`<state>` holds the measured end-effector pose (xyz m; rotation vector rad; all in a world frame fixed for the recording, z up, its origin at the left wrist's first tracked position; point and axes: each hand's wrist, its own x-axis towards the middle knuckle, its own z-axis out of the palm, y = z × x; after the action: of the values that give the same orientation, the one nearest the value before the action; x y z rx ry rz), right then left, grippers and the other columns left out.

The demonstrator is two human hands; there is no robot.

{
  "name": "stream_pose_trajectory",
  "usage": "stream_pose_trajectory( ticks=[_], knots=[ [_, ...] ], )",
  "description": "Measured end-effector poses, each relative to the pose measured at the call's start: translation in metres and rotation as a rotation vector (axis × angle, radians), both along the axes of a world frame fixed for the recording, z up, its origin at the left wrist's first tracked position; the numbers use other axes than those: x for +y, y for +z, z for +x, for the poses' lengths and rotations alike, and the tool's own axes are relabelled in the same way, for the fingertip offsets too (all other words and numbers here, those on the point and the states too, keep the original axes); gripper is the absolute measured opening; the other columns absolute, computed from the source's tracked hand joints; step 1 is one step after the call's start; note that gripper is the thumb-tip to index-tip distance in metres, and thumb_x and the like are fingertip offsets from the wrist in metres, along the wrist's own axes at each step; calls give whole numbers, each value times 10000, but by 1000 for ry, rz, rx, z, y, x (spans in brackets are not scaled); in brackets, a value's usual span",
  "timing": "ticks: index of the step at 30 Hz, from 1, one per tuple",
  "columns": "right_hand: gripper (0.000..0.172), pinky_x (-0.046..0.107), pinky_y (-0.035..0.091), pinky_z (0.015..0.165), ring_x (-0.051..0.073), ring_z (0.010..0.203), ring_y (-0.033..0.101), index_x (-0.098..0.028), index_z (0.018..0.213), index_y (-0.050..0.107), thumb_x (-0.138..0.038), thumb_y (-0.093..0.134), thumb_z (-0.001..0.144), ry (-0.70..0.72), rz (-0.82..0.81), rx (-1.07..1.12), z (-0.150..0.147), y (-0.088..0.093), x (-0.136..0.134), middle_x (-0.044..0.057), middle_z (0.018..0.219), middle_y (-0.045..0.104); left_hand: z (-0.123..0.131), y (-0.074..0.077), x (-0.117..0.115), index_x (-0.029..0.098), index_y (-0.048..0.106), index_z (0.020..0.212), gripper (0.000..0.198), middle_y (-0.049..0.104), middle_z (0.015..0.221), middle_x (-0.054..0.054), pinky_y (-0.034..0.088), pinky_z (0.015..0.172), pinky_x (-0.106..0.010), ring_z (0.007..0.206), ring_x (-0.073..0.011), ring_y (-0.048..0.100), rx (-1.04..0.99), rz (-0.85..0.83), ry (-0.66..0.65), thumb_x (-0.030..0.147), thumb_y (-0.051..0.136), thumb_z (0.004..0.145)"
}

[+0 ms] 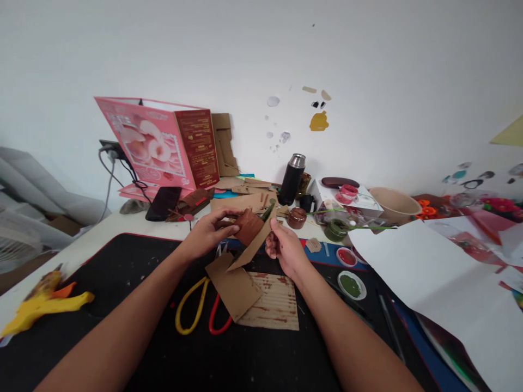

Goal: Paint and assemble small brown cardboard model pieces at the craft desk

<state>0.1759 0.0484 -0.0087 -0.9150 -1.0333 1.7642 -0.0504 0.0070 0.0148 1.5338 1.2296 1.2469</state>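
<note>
My left hand [214, 231] pinches a small brown-painted cardboard piece [249, 227] between thumb and fingers. Closed around the edge of a folded or slanted strip of plain cardboard [257, 245] is my right hand [286, 247]. The two pieces meet or overlap between my hands; whether they are joined I cannot tell. Below them, a plain cardboard rectangle [232, 286] overlaps a corrugated cardboard sheet [273, 305] streaked with brown paint. Scissors with one yellow and one red handle [192, 310] lie partly under the rectangle.
Behind my hands stand a black thermos [291, 182], a jar of brown paint [296, 218] and a jar of green paint [337, 230]. Paint-filled lids [351, 286] lie at right. A yellow glue gun [49, 305], a phone [163, 203] and a pink box [155, 144] are at left.
</note>
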Motion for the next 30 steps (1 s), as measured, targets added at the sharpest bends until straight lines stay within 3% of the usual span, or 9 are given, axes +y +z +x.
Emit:
stream_pose_trajectory(
  ticks=[4, 9, 19, 26, 30],
  knots=[
    [632, 188, 309, 334, 100, 396, 532, -198, 729, 583, -758, 869, 665, 0, -5, 1, -1, -3, 1, -28, 550, 596, -1, 1, 0, 212, 737, 1238, 585, 730, 1283, -124, 609, 965, -499, 1111, -333, 717, -10, -14, 4, 575, 833, 789],
    [608, 192, 316, 333, 110, 401, 557, -196, 733, 593, -737, 866, 689, 1, -9, 3, -1, -3, 1, -24, 552, 603, -4, 4, 1, 216, 770, 1148, 504, 757, 1266, -127, 527, 1102, -525, 1240, -357, 659, 108, 58, 53, 635, 733, 869],
    [603, 192, 330, 344, 122, 426, 588, -201, 755, 579, -732, 860, 708, 30, -29, 20, -1, -5, 1, -12, 578, 631, -3, 4, 1, 202, 759, 1173, 597, 758, 1287, -132, 557, 1051, -500, 1221, -367, 672, 107, 18, 73, 682, 762, 818],
    [607, 190, 317, 353, 125, 447, 606, -199, 780, 602, -732, 875, 688, 59, -48, 62, 1, -1, 1, 5, 619, 672, -10, 3, 3, 181, 570, 1497, 814, 647, 1459, -198, 471, 1155, -501, 1355, -361, 599, -39, 64, 50, 689, 718, 879],
    [605, 200, 314, 360, 123, 456, 606, -200, 787, 611, -728, 885, 677, 29, -48, 103, 3, 0, 4, 14, 662, 702, -23, -4, 8, 224, 432, 1612, 1007, 564, 1538, -220, 492, 1132, -499, 1383, -379, 577, -70, 34, -27, 746, 754, 813]
  ],
)
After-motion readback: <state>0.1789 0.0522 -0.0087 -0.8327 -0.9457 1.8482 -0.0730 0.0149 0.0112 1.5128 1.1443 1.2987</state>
